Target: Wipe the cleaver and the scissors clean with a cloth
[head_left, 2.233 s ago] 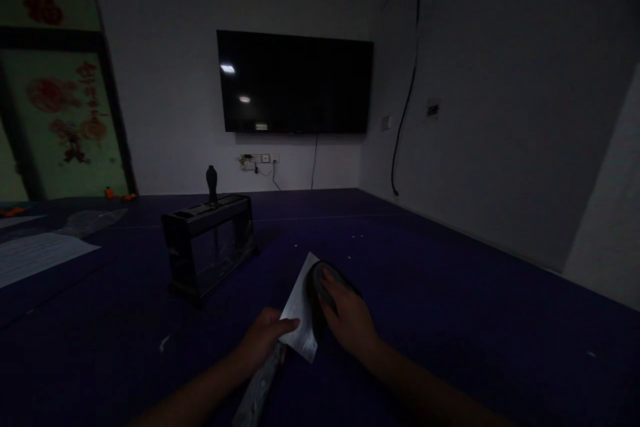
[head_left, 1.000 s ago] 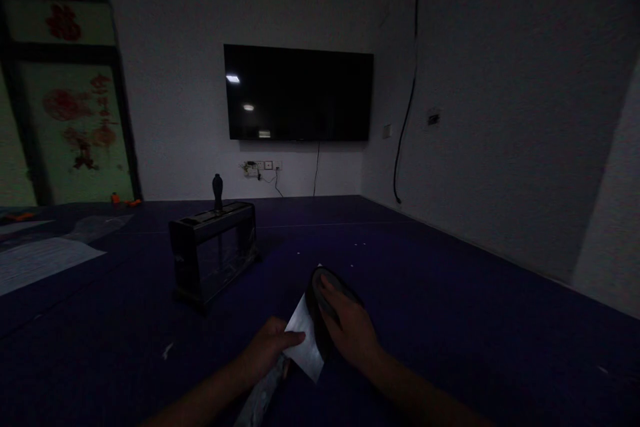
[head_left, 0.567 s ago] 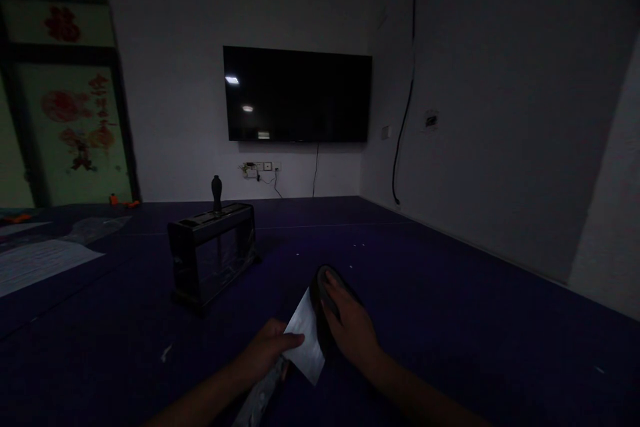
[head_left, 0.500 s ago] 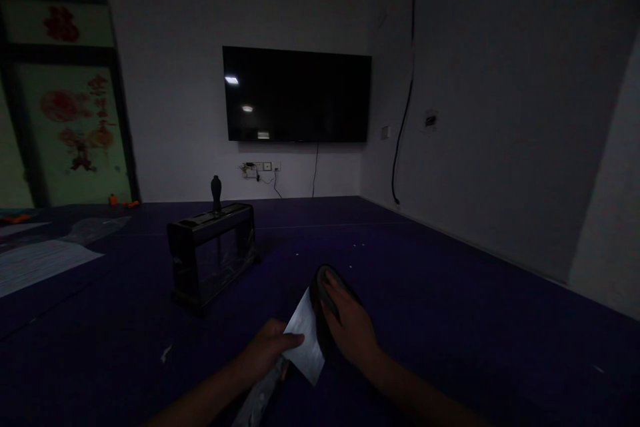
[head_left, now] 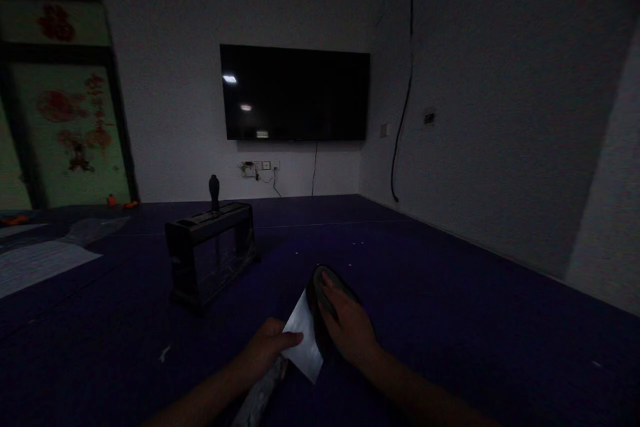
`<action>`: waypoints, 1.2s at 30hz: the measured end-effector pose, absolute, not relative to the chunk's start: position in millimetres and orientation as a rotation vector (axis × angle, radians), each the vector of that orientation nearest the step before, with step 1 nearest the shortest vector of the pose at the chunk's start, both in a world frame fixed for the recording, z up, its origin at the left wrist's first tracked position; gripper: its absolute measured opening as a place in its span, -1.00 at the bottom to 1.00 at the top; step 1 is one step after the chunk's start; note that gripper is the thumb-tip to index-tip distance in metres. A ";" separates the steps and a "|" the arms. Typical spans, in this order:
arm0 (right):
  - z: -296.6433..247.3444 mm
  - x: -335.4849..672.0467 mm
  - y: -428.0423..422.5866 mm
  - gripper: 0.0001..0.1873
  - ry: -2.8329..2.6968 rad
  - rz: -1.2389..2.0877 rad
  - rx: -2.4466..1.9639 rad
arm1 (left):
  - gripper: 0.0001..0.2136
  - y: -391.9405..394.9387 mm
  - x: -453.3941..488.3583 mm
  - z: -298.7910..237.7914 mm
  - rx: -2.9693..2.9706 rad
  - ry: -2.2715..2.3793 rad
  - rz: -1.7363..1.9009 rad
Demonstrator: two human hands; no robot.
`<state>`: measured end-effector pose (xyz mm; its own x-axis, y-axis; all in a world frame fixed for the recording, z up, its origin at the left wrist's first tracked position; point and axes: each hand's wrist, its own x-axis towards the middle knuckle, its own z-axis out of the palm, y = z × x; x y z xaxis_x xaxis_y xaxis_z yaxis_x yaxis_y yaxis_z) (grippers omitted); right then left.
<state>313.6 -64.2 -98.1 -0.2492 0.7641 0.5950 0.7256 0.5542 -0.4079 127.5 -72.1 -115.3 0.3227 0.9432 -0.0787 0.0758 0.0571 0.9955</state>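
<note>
Low in the centre of the head view, my left hand (head_left: 270, 345) pinches a pale, stiff-looking sheet (head_left: 305, 343), thumb on top and fingers under it. A greyish crinkled strip (head_left: 257, 395) shows beneath that hand. My right hand (head_left: 347, 323) is on a dark, rounded, shoe-like item (head_left: 315, 280), its fingers bent over or into the grey inner part. The sheet's right edge lies against this item; whether they are joined I cannot tell. Darkness hides the item's underside and exact kind.
A black open frame (head_left: 210, 217) with an upright knob handle (head_left: 215, 192) stands on the dark blue floor (head_left: 450, 320) to the left. White sheets (head_left: 45, 267) and clear plastic lie farther left. Small white scraps are scattered about. A cable (head_left: 407, 90) hangs on the right wall.
Almost nothing differs. The whole view has shifted very slightly, and both hands keep the same hold on the sheet and the shoe-like item.
</note>
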 end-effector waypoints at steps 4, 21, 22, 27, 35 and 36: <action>-98.8 314.3 -63.7 -0.49 -2.025 0.049 -1.172 | -0.57 -76.3 128.7 -110.2 1.360 0.995 0.876; -104.0 314.6 -59.8 -0.50 -2.031 0.022 -1.169 | -0.56 -78.5 129.1 -107.1 1.318 0.984 0.876; -104.0 314.7 -59.8 -0.50 -2.034 0.021 -1.161 | -0.57 -78.7 129.3 -107.1 1.317 0.980 0.884; -103.8 315.1 -60.5 -0.50 -2.027 0.009 -1.122 | -0.57 -81.0 129.8 -104.1 1.335 0.982 0.852; -102.2 314.7 -62.6 -0.50 -2.041 0.002 -1.166 | -0.61 -80.4 129.6 -107.0 1.359 0.977 0.867; -101.6 314.6 -63.1 -0.51 -2.041 0.004 -1.172 | -0.61 -79.8 129.5 -108.1 1.361 0.980 0.869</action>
